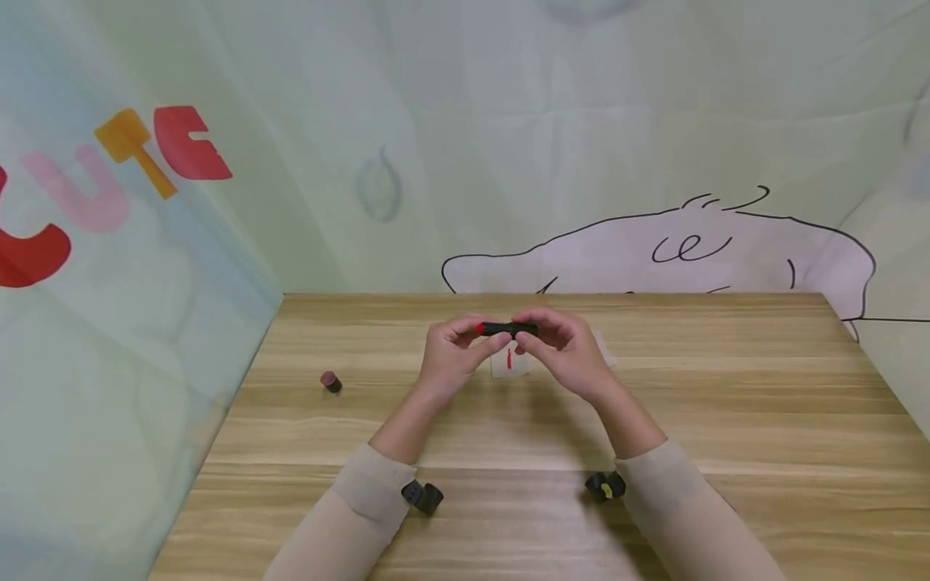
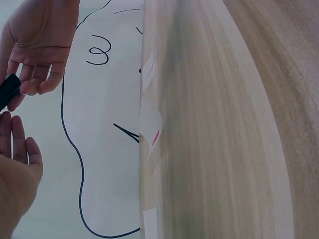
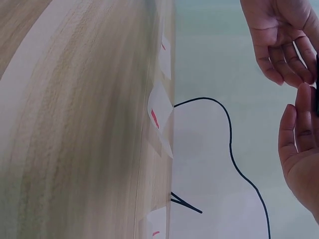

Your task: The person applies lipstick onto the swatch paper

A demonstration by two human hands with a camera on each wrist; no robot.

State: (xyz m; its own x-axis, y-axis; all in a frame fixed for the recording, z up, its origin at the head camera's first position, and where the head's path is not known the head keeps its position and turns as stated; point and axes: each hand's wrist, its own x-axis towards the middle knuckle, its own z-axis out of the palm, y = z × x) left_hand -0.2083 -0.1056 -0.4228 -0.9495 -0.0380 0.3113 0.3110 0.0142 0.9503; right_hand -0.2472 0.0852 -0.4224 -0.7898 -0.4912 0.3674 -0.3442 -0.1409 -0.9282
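Observation:
Held level between both hands in the head view is a slim black tube (image 1: 500, 329) with a red end pointing left. My left hand (image 1: 452, 359) pinches its left part between thumb and fingers. From the other side, my right hand (image 1: 568, 355) grips the right part, thumb in front. Below them a small white paper (image 1: 501, 369) with a red stroke lies on the table, partly covered by the right hand. The left wrist view shows only a dark piece of the tube (image 2: 9, 90) at its edge.
A short dark cylinder with a maroon top (image 1: 331, 381) is on the wooden table (image 1: 305, 452) to the left. Another paper (image 1: 605, 351) shows beside the right hand. The right wrist view has several papers with red marks, one nearby (image 3: 158, 223). A printed cloth (image 1: 472, 145) hangs behind.

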